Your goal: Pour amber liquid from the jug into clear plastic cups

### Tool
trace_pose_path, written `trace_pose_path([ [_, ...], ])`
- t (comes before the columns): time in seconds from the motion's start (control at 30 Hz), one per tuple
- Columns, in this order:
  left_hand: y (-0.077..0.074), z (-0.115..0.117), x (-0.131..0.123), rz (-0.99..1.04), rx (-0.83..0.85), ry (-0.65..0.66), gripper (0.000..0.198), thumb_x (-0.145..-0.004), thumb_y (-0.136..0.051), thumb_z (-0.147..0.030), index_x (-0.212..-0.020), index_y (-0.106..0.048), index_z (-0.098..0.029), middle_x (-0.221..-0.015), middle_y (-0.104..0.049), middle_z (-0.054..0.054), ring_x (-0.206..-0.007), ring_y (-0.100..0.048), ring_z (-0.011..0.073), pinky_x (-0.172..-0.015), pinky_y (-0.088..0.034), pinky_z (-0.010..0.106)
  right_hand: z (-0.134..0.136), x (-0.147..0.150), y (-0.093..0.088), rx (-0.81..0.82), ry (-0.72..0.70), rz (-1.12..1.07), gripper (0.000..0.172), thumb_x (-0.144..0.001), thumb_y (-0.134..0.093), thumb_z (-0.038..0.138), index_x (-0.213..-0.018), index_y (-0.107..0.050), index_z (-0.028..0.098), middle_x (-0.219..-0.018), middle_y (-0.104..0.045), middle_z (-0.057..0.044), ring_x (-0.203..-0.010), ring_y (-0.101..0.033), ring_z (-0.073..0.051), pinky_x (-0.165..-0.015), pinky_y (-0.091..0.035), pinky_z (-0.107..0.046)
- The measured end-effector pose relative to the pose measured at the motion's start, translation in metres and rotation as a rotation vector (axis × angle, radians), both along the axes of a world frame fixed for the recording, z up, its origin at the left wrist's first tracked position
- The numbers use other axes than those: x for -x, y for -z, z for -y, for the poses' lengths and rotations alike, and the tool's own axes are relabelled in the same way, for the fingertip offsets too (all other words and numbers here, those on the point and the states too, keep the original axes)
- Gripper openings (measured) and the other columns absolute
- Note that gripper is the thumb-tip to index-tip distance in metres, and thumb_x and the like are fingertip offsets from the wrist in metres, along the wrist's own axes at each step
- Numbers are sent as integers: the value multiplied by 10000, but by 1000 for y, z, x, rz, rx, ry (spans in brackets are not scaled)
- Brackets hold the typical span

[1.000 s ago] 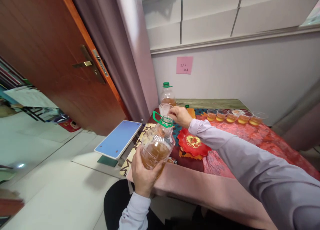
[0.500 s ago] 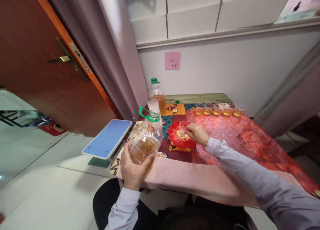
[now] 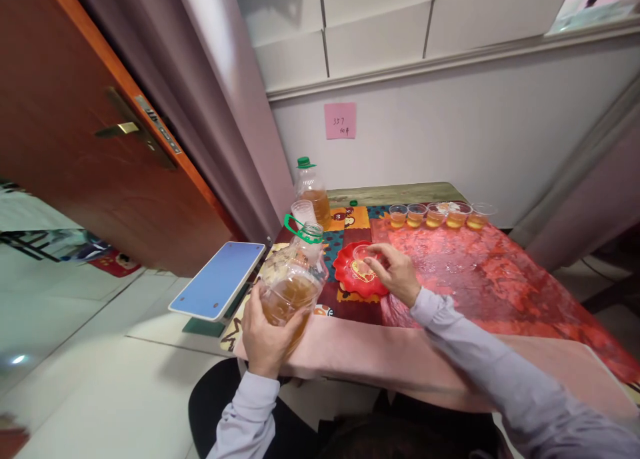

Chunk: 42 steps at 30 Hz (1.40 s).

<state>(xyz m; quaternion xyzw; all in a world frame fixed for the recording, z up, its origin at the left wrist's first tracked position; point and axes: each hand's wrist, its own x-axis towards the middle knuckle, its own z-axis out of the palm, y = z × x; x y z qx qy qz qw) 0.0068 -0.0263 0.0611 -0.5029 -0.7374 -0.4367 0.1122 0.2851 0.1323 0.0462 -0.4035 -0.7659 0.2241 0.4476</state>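
My left hand [image 3: 267, 336] is wrapped round the base of a large clear jug [image 3: 293, 282] with a green handle, part full of amber liquid, held at the table's near left corner. My right hand [image 3: 397, 272] pinches a small clear plastic cup [image 3: 361, 253] standing on a red heart-shaped plate [image 3: 353, 279]. The cup looks empty. A stack of clear cups [image 3: 303, 212] stands just behind the jug's neck.
A second bottle [image 3: 311, 189] with a green cap stands at the back left, its loose cap [image 3: 354, 203] beside it. Several small cups of amber liquid [image 3: 435, 215] line the table's far edge. A blue-topped scale [image 3: 217, 288] sits left of the table, near a wooden door [image 3: 95, 139].
My right hand took one cup from the stack behind the jug, brought it toward me and set it on the red plate. The jug stayed in my left hand.
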Motion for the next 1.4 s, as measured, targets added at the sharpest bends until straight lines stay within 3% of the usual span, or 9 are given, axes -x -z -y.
trace_pose_path([
  [0.13, 3, -1, 1, -38, 10, 9, 1099, -689, -801, -783, -1523, -516, -127, -1425, -671, 260, -1325, -664, 431, -1136, -527, 579, 50, 50, 8, 306, -439, -191, 443, -1012, -635, 598, -1256, -664, 230, -958, -771, -60, -774, -730, -203, -697, -583, -314],
  [0.27, 6, -2, 4, -94, 6, 46, 1080, -710, -797, -777, -1519, -517, -117, -1434, -672, 266, -1333, -665, 432, -1131, -535, 575, 75, 93, 24, 598, -738, -358, 801, -932, -684, 737, -1518, -463, 237, -1321, -720, -139, -921, -761, -236, -685, -603, -318],
  [0.33, 5, -2, 6, -113, 6, 68, 1073, -725, -787, -783, -1522, -518, -116, -1445, -670, 265, -1335, -668, 424, -1129, -541, 566, 72, 103, 33, 669, -763, -415, 912, -881, -706, 795, -1544, -432, 232, -1346, -698, -153, -972, -762, -260, -718, -619, -339],
  [0.43, 1, -3, 9, -132, 39, 126, 1072, -740, -775, -795, -1534, -516, -123, -1461, -667, 255, -1346, -666, 408, -1140, -540, 552, 61, 108, 47, 609, -729, -441, 985, -812, -769, 816, -1547, -471, 232, -1348, -699, -151, -1177, -718, -318, -951, -615, -435],
  [0.53, -5, -5, 10, -135, 96, 192, 1071, -742, -772, -802, -1551, -514, -149, -1476, -666, 233, -1356, -662, 396, -1153, -533, 545, 53, 111, 59, 558, -731, -474, 992, -793, -767, 842, -1541, -509, 243, -1398, -686, -146, -1327, -646, -344, -1120, -537, -506],
  [0.7, -11, -14, 12, -114, 170, 233, 1103, -709, -821, -775, -1592, -493, -201, -1507, -662, 201, -1359, -664, 392, -1153, -534, 548, 53, 117, 68, 541, -804, -594, 890, -845, -721, 838, -1448, -605, 194, -1388, -704, -161, -1352, -643, -342, -1205, -472, -531],
  [0.9, -20, -25, 10, -60, 303, 271, 1126, -710, -818, -767, -1617, -481, -191, -1529, -654, 198, -1377, -660, 385, -1175, -524, 546, 59, 110, 60, 640, -782, -678, 808, -846, -720, 835, -1340, -681, 197, -1297, -737, -139, -1307, -667, -341, -1173, -517, -541],
  [1.1, -35, -27, 5, -29, 428, 268, 1094, -690, -844, -728, -1592, -517, -204, -1567, -630, 179, -1410, -640, 364, -1180, -520, 517, 74, 106, 60, 952, -856, -695, 804, -843, -734, 820, -1388, -642, 237, -1323, -718, -132, -1107, -756, -299, -884, -679, -461],
  [1.4, -50, -36, 7, -97, 520, 264, 1092, -659, -849, -725, -1575, -538, -218, -1511, -680, 165, -1355, -679, 382, -1130, -557, 542, 80, 112, 58, 1077, -902, -781, 819, -821, -745, 836, -1303, -681, 177, -1142, -776, -133, -975, -794, -264, -923, -662, -471],
])
